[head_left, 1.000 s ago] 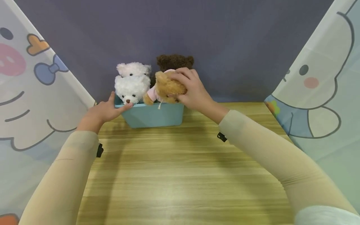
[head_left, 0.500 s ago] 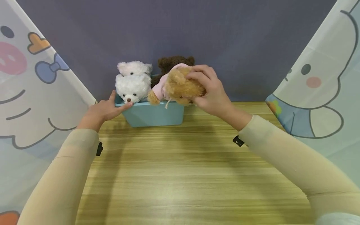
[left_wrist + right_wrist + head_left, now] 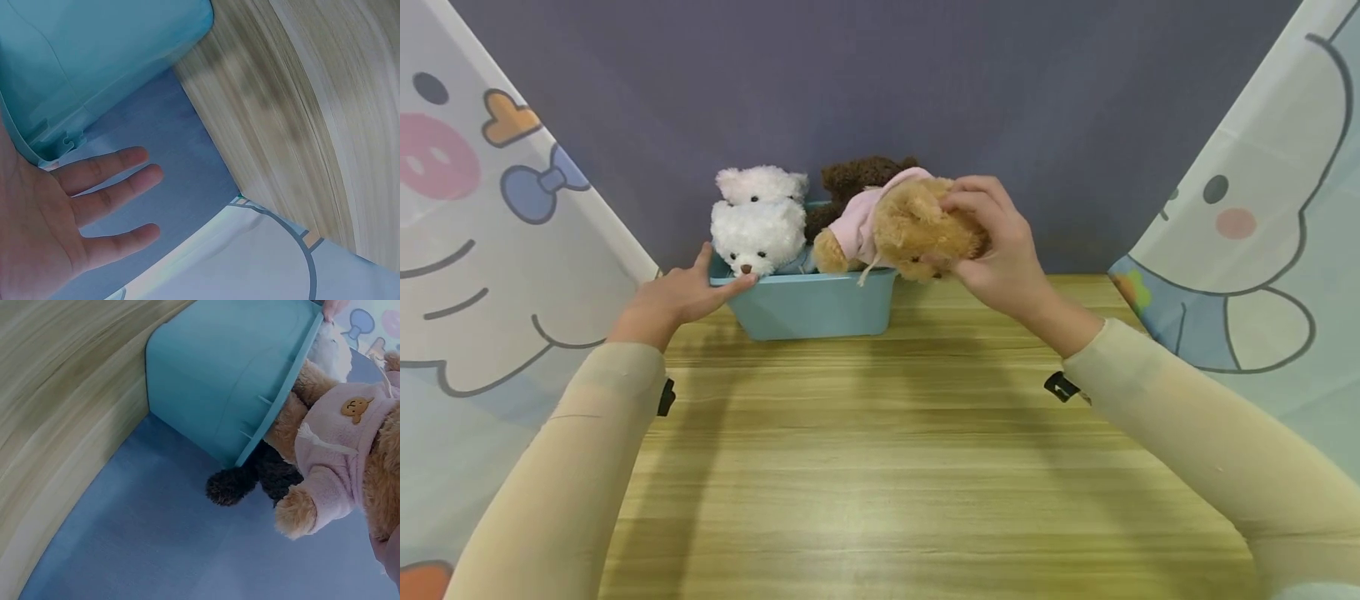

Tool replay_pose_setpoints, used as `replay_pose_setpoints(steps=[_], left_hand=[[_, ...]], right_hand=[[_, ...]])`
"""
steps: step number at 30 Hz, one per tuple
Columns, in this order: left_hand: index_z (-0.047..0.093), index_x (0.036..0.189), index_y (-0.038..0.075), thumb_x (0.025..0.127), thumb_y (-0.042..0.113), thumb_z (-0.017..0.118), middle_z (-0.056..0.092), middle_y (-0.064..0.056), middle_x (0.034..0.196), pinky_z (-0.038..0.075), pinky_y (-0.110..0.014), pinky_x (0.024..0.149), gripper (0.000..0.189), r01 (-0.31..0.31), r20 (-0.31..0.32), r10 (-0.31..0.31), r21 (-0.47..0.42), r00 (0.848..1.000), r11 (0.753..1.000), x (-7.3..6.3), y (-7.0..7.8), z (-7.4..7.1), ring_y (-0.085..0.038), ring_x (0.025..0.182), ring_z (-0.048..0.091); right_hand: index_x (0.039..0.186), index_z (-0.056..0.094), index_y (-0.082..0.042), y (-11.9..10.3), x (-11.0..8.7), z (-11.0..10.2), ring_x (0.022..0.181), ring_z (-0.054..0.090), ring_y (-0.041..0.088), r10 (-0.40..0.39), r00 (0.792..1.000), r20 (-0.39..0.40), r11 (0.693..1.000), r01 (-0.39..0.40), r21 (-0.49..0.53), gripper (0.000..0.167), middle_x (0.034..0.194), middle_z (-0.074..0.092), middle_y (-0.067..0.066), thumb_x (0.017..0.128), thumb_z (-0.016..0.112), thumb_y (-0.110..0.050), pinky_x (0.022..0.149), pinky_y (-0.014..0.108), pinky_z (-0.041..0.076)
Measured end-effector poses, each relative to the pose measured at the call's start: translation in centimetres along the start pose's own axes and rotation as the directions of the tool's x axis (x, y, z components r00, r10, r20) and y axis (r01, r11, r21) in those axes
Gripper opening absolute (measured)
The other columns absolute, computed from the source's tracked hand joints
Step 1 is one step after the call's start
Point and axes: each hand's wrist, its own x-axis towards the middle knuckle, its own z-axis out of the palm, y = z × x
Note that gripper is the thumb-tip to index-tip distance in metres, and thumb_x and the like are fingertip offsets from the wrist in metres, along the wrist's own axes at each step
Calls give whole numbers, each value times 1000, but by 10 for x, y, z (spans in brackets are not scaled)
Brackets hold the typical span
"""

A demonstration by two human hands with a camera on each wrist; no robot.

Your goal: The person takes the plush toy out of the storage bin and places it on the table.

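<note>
Tan plush fills the grip of the right hand (image 3: 1000, 250) in the head view: its fingers curl round the head of the tan bear (image 3: 917, 229) in a pink hoodie, which has moved right and up over the last second and now hangs over the right rim of the teal bin (image 3: 812, 304) at upper centre, judged nearly out. The left hand (image 3: 673, 296) still rests flat on the bin's left rim beside the white bear (image 3: 756, 237); the dark brown bear (image 3: 857, 177) sits behind. On the wooden worktop (image 3: 880, 467) nothing else shifted. Left wrist view: straight, spread fingers (image 3: 100, 172) beside the bin wall. Right wrist view: the bear's pink hoodie (image 3: 340, 447) at right, clear of the bin rim.
</note>
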Motion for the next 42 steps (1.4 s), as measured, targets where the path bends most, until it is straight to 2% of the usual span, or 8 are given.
replay_pose_setpoints(steps=[4, 11, 16, 19, 26, 34, 38, 42], left_hand=[[-30, 165, 16, 81, 105, 13, 44, -51, 147, 52, -47, 54, 130, -4, 3, 4, -2, 1000, 1000, 0, 0, 1, -66, 120, 60], [-28, 166, 15, 82, 104, 12, 44, -52, 147, 52, -47, 55, 129, -7, -10, 7, 13, 1000, 1000, -2, 0, -1, -67, 124, 57], [-29, 165, 15, 82, 104, 12, 43, -51, 148, 52, -48, 56, 128, -12, -4, 12, 16, 1000, 1000, -4, 1, -2, -68, 126, 55], [-29, 165, 14, 83, 103, 12, 45, -51, 147, 52, -47, 55, 128, -14, -7, 14, 20, 1000, 1000, -4, 1, -3, -68, 125, 56], [-29, 165, 13, 83, 103, 12, 52, -50, 140, 51, -44, 53, 129, -14, -12, 15, 32, 1000, 999, -3, -2, -3, -65, 115, 64], [-30, 164, 16, 81, 105, 10, 46, -51, 145, 51, -46, 53, 128, -10, -6, 10, 39, 1000, 999, 0, -3, -3, -65, 113, 64], [-30, 164, 15, 81, 104, 11, 44, -52, 146, 53, -52, 59, 129, -15, 6, 14, 35, 1000, 999, 1, -2, -2, -68, 120, 59], [-30, 164, 14, 82, 104, 11, 45, -52, 146, 54, -55, 62, 128, -19, 5, 18, 28, 1000, 999, 0, -2, -1, -69, 125, 56]], right_hand=[[117, 67, 10, -3, 6, -7, 121, 58, 23, 5, 994, -112, 998, 2, 61, 48, 123, 63, 26, 75, 91, 12, 109, 29, 50], [115, 61, 17, -11, 25, -33, 116, 56, 15, 53, 962, -267, 993, -24, 112, 51, 120, 59, -12, 71, 88, 17, 108, 32, 48], [112, 61, 15, -19, 39, -59, 114, 56, 17, 141, 925, -354, 986, -97, 138, 46, 113, 59, -11, 74, 85, 13, 107, 30, 48], [110, 62, 13, -19, 46, -75, 114, 56, 16, 144, 915, -377, 988, -115, 99, 42, 111, 58, -12, 75, 85, 12, 106, 28, 48], [116, 61, 16, 6, 41, -100, 117, 56, 11, 174, 936, -306, 980, -194, -35, 42, 114, 55, -19, 79, 80, 14, 103, 24, 49], [115, 68, 13, 48, 15, -93, 118, 54, 0, 204, 958, -201, 960, -236, -148, 43, 118, 55, -26, 77, 87, 12, 106, 19, 46], [117, 70, 9, 60, -1, -76, 122, 58, 12, 231, 963, -143, 946, -256, -198, 42, 121, 66, -4, 79, 88, 9, 109, 24, 46], [121, 68, 6, 71, -15, -53, 127, 57, 33, 260, 962, -87, 935, -273, -228, 43, 131, 64, 23, 83, 87, 5, 110, 44, 47]])
